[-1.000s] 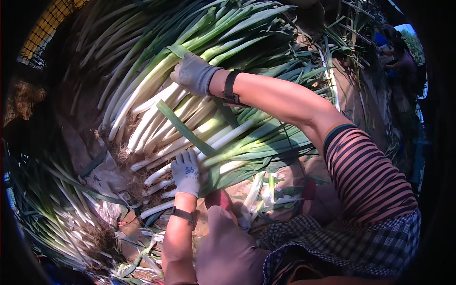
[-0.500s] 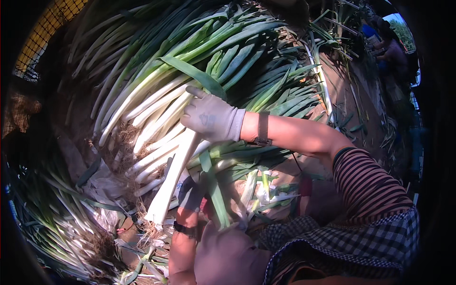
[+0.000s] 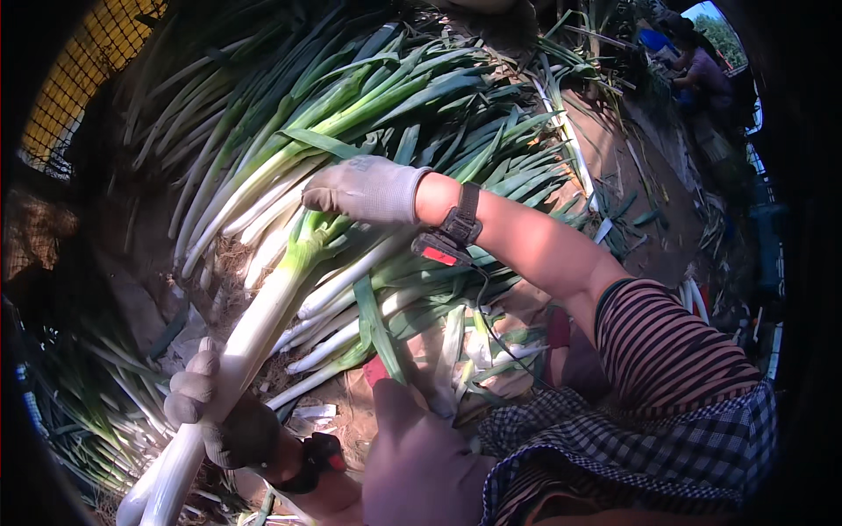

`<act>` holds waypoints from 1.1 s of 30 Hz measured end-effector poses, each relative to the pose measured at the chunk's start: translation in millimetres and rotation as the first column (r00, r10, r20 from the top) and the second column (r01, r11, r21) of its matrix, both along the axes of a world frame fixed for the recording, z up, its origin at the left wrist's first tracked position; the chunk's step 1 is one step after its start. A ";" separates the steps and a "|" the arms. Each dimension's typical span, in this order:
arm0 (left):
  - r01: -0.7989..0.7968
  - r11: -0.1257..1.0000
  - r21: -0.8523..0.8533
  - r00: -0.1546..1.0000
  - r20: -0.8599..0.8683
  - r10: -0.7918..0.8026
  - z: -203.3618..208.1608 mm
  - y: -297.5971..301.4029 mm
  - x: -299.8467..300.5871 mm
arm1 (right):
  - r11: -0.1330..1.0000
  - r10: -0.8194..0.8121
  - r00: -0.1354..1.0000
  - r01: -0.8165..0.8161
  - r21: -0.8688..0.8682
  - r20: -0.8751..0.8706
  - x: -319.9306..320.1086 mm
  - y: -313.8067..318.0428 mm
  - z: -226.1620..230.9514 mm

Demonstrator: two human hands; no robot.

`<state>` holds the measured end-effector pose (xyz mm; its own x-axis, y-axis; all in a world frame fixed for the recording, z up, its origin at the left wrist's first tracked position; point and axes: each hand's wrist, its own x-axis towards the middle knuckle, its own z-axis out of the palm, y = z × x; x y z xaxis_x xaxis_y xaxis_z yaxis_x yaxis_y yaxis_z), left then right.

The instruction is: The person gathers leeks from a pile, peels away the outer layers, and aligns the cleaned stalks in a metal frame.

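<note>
A pair of thick white-stemmed leeks [image 3: 267,307] slants across from the middle down to the lower left. My left hand [image 3: 239,431], in a grey glove, wraps its fingers around their white stalks. Two pale stalk ends stick out below that fist. My right hand [image 3: 364,188], also gloved, is closed on the green upper part of the leeks; its fingertips are partly hidden. Behind and beneath my right hand lies a large heap of leeks [image 3: 197,188], white ends toward the left and green leaves toward the upper right.
Another pile of leeks [image 3: 110,394] lies at the lower left. Torn leaves and peelings [image 3: 478,346] are scattered on the ground before my knee [image 3: 430,465]. At the far upper right sits another person [image 3: 702,74]. Yellow netting [image 3: 92,66] borders the upper left.
My left hand has come out from beside the stalks to the lower left and grips them. The leeks have shifted down and left. My right hand has moved slightly up and left.
</note>
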<state>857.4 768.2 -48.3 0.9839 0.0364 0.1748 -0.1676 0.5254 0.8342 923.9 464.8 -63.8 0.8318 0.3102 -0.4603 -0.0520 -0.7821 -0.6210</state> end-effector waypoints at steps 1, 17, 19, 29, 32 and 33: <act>0.075 0.994 -0.080 0.992 0.103 -0.067 12.2 16.4 3.8 | 0.970 -0.004 0.996 0.025 -0.240 0.088 -3.5 -34.2 -7.1; 0.378 0.925 0.023 0.843 0.404 -0.355 376.2 3.3 -34.7 | 0.861 -0.087 0.679 -0.317 0.398 0.729 -137.3 24.4 298.1; 0.044 0.984 0.170 0.897 0.426 -0.114 407.6 -50.3 -71.4 | 0.872 -0.141 0.829 -0.155 0.465 0.541 -173.7 30.5 326.4; 0.571 0.821 -0.029 0.818 0.103 -0.565 387.8 -122.2 -145.9 | 0.921 -0.067 0.952 -0.056 0.386 0.297 -324.1 -11.7 305.9; 0.636 0.771 -0.020 0.770 0.072 -0.633 377.2 -155.8 -167.8 | 0.745 0.030 0.956 -0.215 0.631 0.291 -340.9 -44.6 288.4; 0.638 0.770 0.006 0.767 0.085 -0.636 376.7 -170.1 -177.5 | 0.629 0.063 0.991 -0.130 0.767 0.117 -347.9 -52.1 278.5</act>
<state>679.9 598.1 328.4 0.7657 -0.5892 0.2579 0.1489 0.5524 0.8202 576.1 412.7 214.7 0.7956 0.6041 0.0447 0.0662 -0.0134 -0.9977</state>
